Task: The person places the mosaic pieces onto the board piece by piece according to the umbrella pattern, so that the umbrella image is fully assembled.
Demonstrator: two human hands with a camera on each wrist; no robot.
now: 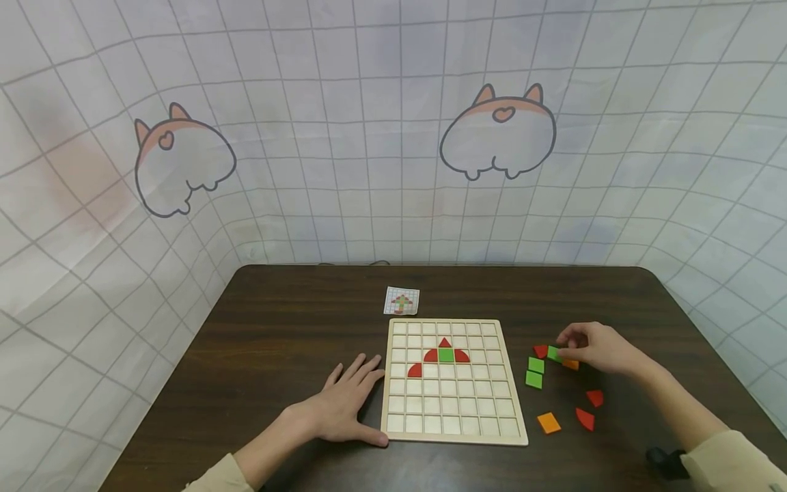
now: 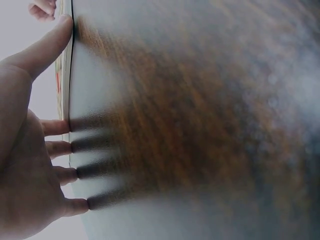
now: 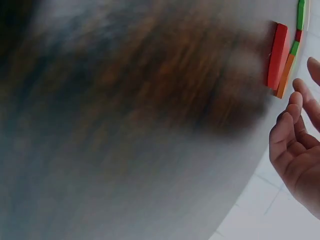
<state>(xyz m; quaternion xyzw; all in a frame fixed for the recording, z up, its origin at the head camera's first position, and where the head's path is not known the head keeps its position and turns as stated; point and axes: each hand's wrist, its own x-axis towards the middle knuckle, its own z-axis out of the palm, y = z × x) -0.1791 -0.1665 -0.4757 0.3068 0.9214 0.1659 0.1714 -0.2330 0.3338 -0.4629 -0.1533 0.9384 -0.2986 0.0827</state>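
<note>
My left hand (image 1: 341,406) lies with fingers spread beside the pale gridded board (image 1: 451,406). Its thumb touches the board's lower left corner, and in the left wrist view the fingertips (image 2: 76,206) rest on the table. On the board are a red triangle (image 1: 445,343), a green square tile (image 1: 446,354) below it, and red quarter-round pieces (image 1: 462,356), one set lower left. My right hand (image 1: 595,347) hovers over the loose pieces, fingers bent, right by a green square tile (image 1: 554,354). An orange tile (image 1: 571,365) is partly under it. The right wrist view shows a gap between thumb and fingers.
A small pattern card (image 1: 402,301) lies behind the board. Right of the board are green tiles (image 1: 534,379), a red piece (image 1: 540,350), an orange tile (image 1: 549,423) and two red pieces (image 1: 585,419). A black object (image 1: 667,463) sits near the right sleeve. Curtains surround the dark table (image 1: 295,328).
</note>
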